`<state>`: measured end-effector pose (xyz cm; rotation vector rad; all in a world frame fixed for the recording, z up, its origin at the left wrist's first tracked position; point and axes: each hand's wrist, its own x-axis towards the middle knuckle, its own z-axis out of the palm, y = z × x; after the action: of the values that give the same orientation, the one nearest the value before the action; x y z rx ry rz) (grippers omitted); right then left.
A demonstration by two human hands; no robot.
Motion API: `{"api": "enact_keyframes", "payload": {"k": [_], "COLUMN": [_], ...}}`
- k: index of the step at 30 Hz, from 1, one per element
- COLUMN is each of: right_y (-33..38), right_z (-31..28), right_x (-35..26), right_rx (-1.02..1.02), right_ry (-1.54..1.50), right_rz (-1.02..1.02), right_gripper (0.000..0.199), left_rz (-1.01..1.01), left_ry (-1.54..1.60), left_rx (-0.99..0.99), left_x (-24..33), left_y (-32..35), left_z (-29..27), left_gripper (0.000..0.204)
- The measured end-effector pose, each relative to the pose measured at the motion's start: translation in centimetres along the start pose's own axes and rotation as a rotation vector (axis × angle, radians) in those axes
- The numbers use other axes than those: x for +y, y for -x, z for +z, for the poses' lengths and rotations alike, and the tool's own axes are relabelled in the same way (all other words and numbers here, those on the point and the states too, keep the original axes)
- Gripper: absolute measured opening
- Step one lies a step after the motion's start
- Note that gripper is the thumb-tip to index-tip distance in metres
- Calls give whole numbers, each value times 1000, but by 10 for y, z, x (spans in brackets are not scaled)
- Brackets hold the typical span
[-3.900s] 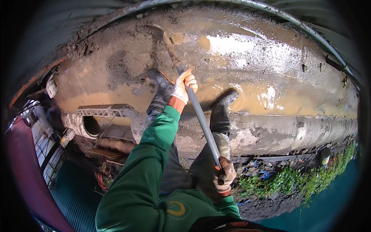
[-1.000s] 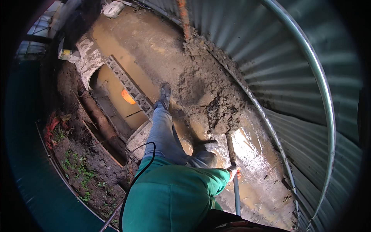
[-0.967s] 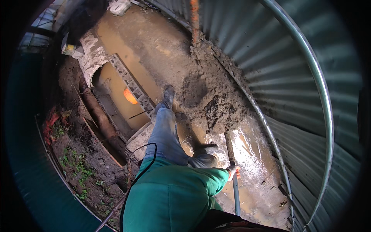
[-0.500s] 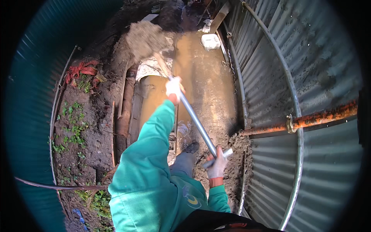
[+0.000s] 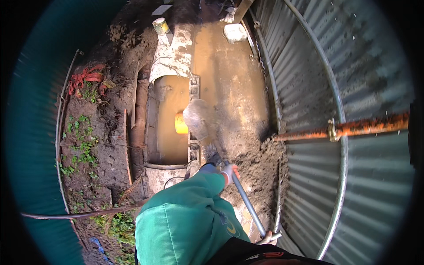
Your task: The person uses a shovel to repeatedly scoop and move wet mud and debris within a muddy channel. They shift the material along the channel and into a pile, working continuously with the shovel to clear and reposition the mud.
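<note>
A rusty pipe [image 5: 366, 126] crosses the corrugated metal wall [image 5: 309, 79]; red rope [image 5: 84, 78] lies left.

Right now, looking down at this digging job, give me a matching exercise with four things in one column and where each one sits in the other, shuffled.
Things:
1. shovel blade
2. rusty orange pipe
3. red rope bundle
4. left hand

Places:
A. lying on the earth bank at the left
B. gripping the shovel shaft partway down
C. raised over the edge of the muddy water pit
D. running across the corrugated metal wall on the right

Pairs: 1-C, 2-D, 3-A, 4-B
</note>
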<state>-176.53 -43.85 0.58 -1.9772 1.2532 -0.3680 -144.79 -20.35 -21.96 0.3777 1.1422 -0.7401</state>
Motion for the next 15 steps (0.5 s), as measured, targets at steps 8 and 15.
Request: {"api": "enact_keyframes", "payload": {"k": [8,15], "right_y": [142,302], "right_z": [-74,-138], "right_x": [256,308], "right_rx": [146,-9], "right_ry": [-612,-935], "right_rz": [966,964], "right_gripper": [52,36], "left_rz": [9,-19], "left_ry": [-399,-637], "left_rx": [-87,-57], "left_x": [-175,-274], "left_y": [23,16], "left_z": [-84,-175], "left_gripper": [19,22]}}
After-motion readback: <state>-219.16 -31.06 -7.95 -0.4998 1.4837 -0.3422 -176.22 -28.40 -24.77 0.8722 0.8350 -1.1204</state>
